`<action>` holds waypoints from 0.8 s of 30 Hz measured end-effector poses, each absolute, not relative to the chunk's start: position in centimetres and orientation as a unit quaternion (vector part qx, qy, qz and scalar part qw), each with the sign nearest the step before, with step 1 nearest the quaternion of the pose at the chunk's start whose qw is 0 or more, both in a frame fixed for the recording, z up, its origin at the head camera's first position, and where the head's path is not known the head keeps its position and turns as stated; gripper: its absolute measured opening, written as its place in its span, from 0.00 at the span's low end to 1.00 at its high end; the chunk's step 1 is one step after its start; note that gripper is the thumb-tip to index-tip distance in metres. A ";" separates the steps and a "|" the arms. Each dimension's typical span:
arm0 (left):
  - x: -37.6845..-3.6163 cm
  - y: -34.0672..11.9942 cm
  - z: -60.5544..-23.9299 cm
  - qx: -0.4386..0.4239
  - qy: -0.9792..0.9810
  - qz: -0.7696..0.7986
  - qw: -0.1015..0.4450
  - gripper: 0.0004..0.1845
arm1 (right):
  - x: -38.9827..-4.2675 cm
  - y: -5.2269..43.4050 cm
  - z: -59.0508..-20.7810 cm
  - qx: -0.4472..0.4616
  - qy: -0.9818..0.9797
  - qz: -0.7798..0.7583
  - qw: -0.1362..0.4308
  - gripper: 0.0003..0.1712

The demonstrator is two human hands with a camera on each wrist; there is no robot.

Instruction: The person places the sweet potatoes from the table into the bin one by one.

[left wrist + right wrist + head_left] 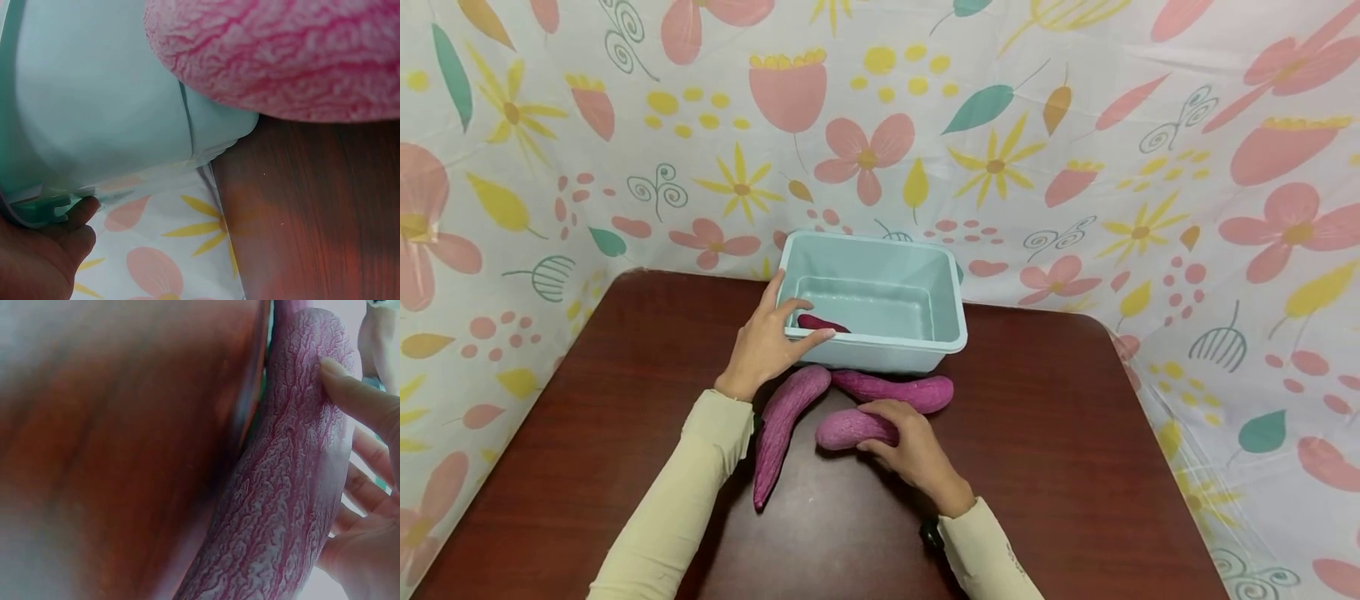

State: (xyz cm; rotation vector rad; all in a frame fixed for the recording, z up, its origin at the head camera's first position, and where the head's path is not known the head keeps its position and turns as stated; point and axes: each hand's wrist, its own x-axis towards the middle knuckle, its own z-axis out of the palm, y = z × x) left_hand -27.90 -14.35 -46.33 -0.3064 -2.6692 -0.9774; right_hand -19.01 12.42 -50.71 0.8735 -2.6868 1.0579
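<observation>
Hands: right hand (917,450) grips sweet potato (850,427), left hand (767,342) holds unlabelled bin (925,350).

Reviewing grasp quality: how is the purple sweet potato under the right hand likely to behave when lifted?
The sweet potato looks stiff, so it probably won't flop. Its wrinkled, veined skin should give the right hand's fingers decent grip. Rounded and tapered, it may roll on the smooth table if nudged.
</observation>
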 end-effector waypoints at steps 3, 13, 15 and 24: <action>-27.8 -14.4 -46.4 -0.105 -0.925 -0.338 0.138 0.32 | -19.1 12.6 -50.5 0.291 -0.887 0.350 0.072 0.27; -27.9 -14.3 -46.3 -0.101 -0.924 -0.339 0.144 0.32 | -19.4 12.5 -49.2 0.313 -0.873 0.362 0.098 0.27; -27.9 -14.4 -46.3 -0.100 -0.924 -0.340 0.143 0.32 | -19.4 12.3 -48.9 0.315 -0.870 0.366 0.101 0.27; -27.8 -14.4 -46.2 -0.099 -0.925 -0.342 0.135 0.34 | -19.7 11.6 -47.5 0.325 -0.858 0.376 0.131 0.27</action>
